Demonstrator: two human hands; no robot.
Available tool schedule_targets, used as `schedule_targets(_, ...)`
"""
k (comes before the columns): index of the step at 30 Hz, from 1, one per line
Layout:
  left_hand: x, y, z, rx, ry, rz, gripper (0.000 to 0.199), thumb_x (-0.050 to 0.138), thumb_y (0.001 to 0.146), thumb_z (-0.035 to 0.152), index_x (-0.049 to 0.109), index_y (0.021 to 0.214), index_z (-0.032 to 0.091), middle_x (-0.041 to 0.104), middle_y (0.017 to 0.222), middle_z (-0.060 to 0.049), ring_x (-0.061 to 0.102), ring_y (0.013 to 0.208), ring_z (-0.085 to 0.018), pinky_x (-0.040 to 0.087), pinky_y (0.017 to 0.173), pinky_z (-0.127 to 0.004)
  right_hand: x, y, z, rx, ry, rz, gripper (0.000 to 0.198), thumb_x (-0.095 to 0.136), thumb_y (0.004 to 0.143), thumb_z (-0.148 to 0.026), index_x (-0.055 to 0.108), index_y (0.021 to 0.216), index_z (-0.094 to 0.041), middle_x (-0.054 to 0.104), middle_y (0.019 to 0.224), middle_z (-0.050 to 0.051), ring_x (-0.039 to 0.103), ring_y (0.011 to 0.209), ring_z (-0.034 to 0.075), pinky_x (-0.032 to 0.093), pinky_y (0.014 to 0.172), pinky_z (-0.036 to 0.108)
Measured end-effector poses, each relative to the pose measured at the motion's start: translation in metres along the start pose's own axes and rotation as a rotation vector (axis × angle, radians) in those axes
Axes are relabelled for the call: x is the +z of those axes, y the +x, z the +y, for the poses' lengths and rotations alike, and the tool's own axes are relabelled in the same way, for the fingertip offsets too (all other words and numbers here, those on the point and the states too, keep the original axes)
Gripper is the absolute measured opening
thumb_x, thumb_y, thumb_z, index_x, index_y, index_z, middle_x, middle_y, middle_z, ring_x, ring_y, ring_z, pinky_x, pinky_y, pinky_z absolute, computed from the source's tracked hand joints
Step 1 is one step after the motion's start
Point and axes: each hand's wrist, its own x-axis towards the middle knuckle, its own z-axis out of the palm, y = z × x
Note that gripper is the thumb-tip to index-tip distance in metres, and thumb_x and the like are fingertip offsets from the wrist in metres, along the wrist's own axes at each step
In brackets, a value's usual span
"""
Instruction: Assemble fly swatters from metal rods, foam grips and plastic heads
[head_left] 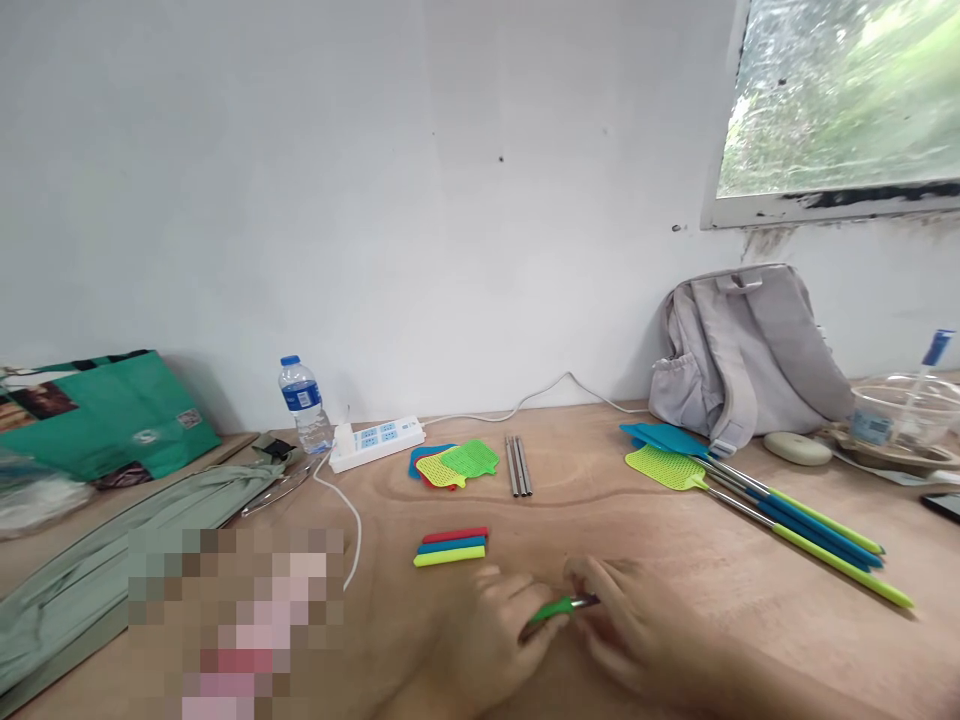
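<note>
My left hand (499, 635) is closed around a green handle (553, 610) low in the middle of the view. From that handle a metal rod (583, 601) runs into the fingers of my right hand (626, 625), which pinch it. Handle and rod meet between my hands; how far one sits inside the other is hidden. Just beyond my left hand lie a red handle (455, 535), a blue handle (452, 546) and a yellow-green handle (450, 556), side by side. Farther back are loose swatter heads (471, 458) in several colours and several metal rods (518, 467).
Whole fly swatters (780, 520) lie at the right, before a grey backpack (750, 350). A power strip (379, 443), a water bottle (302, 400) and a green bag (112, 415) stand along the wall. Grey-green cloth (112, 570) covers the left; a plastic bowl (904, 410) is far right.
</note>
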Motion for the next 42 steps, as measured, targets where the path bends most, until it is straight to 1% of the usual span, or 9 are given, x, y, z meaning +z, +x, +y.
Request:
schedule_targets(7,-0.013,-0.004,-0.011,-0.005,-0.043,0.094,0.013,0.057,0.079,0.03,0.066,0.085,0.022,0.069,0.073,0.001,0.06,0.063,-0.014,0.042,0.064,-0.026,0.007,-0.004,0.016,-0.053,-0.224,-0.058,0.012,0.038,0.087,-0.017,0.05,0.085,-0.02,0.062,0.078,0.002,0.057,0.065,0.018,0.031,0.055,0.026)
schedule_targets(16,-0.001,-0.005,0.002,-0.097,-0.122,0.002,0.007,0.061,0.074,0.024,0.065,0.081,0.022,0.068,0.075,0.002,0.061,0.066,-0.013,0.043,0.061,-0.021,0.016,-0.006,0.009,-0.246,-0.35,0.1,0.022,0.028,0.092,-0.022,0.042,0.076,-0.021,0.056,0.054,-0.002,0.047,0.039,0.014,0.014,0.04,0.028)
schedule_targets(20,0.007,-0.005,0.006,-0.151,-0.124,0.011,0.008,0.064,0.069,0.023,0.066,0.077,0.022,0.068,0.071,0.001,0.062,0.062,-0.014,0.043,0.055,-0.02,0.027,-0.007,0.015,-0.262,-0.386,0.117,0.021,0.031,0.091,-0.027,0.041,0.073,-0.021,0.054,0.05,-0.002,0.045,0.035,0.014,0.011,0.039,0.029)
schedule_targets(25,0.013,-0.007,0.007,-0.1,-0.125,-0.017,0.009,0.067,0.066,0.027,0.067,0.074,0.022,0.068,0.066,0.001,0.061,0.057,-0.013,0.042,0.053,-0.021,0.045,-0.012,0.021,-0.318,-0.35,0.085,0.019,0.034,0.09,-0.028,0.042,0.074,-0.022,0.057,0.054,-0.003,0.042,0.033,0.011,0.011,0.039,0.029)
schedule_targets(29,0.004,-0.003,0.009,-0.077,-0.069,-0.01,0.008,0.065,0.068,0.027,0.065,0.076,0.023,0.068,0.068,0.002,0.061,0.06,-0.014,0.043,0.059,-0.024,0.035,-0.01,0.01,-0.192,-0.324,0.109,0.022,0.033,0.091,-0.031,0.043,0.073,-0.021,0.057,0.054,-0.002,0.047,0.036,0.013,0.011,0.04,0.029)
schedule_targets(34,-0.012,0.007,0.018,-0.114,-0.033,0.018,0.008,0.063,0.071,0.026,0.062,0.077,0.022,0.066,0.075,0.0,0.059,0.07,-0.016,0.043,0.065,-0.025,0.006,-0.004,-0.003,-0.016,-0.053,-0.012,0.021,0.031,0.09,-0.028,0.048,0.08,-0.021,0.063,0.065,0.0,0.057,0.053,0.015,0.026,0.046,0.025)
schedule_targets(37,-0.025,0.016,0.022,-0.097,-0.058,0.005,0.021,0.06,0.073,0.033,0.059,0.09,0.022,0.065,0.086,-0.002,0.058,0.08,-0.018,0.043,0.074,-0.028,-0.003,-0.003,-0.002,0.063,0.104,-0.059,0.017,0.033,0.088,-0.026,0.048,0.083,-0.021,0.065,0.073,0.002,0.059,0.062,0.016,0.033,0.051,0.024)
schedule_targets(40,-0.042,0.031,0.008,-0.109,-0.103,0.014,0.033,0.05,0.078,0.04,0.052,0.106,0.022,0.062,0.096,-0.004,0.056,0.088,-0.019,0.043,0.078,-0.03,-0.008,-0.003,0.001,0.136,0.214,-0.065,0.011,0.037,0.085,-0.027,0.043,0.078,-0.022,0.062,0.072,0.001,0.058,0.064,0.015,0.036,0.055,0.023)
schedule_targets(42,-0.05,0.045,-0.015,-0.163,-0.098,0.051,0.029,0.041,0.083,0.038,0.052,0.104,0.022,0.061,0.094,-0.002,0.056,0.087,-0.017,0.044,0.077,-0.029,-0.009,-0.004,0.003,0.162,0.221,-0.049,0.009,0.041,0.081,-0.028,0.039,0.075,-0.022,0.06,0.07,0.0,0.056,0.062,0.015,0.037,0.054,0.022)
